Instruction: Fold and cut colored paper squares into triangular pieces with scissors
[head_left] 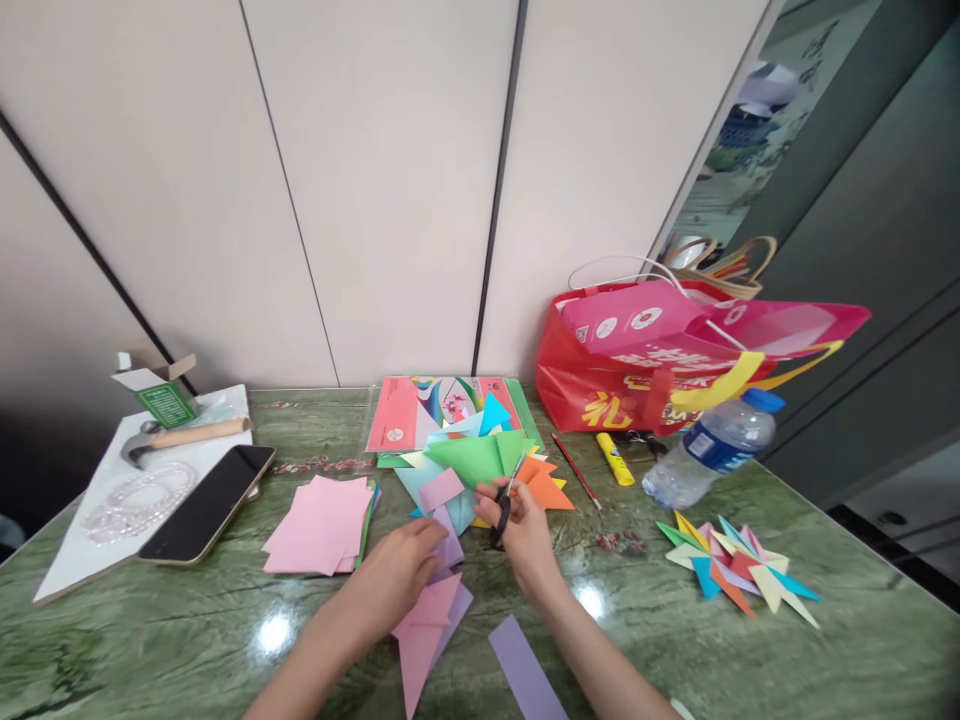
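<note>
My right hand (517, 525) grips black-handled scissors (504, 510), their blades angled up over a green folded paper (480, 455). To its left, the fingers of my left hand (409, 565) are closed on a purple paper (448, 545). A small pink piece (440, 489) lies just above those fingers. Below my left hand are folded pink papers (427, 625) with purple beside them. A purple strip (525, 668) rests near the front edge, between my forearms. Orange, blue and yellow folded pieces surround the green one.
Left: pink paper stack (322, 525), black phone (210, 503), hammer (187, 434) and beads on a white board. Behind: paper pack (405, 410). Right: red pencil (576, 471), glue stick (615, 460), water bottle (709, 450), red bag (570, 370), colourful paper stars (739, 565).
</note>
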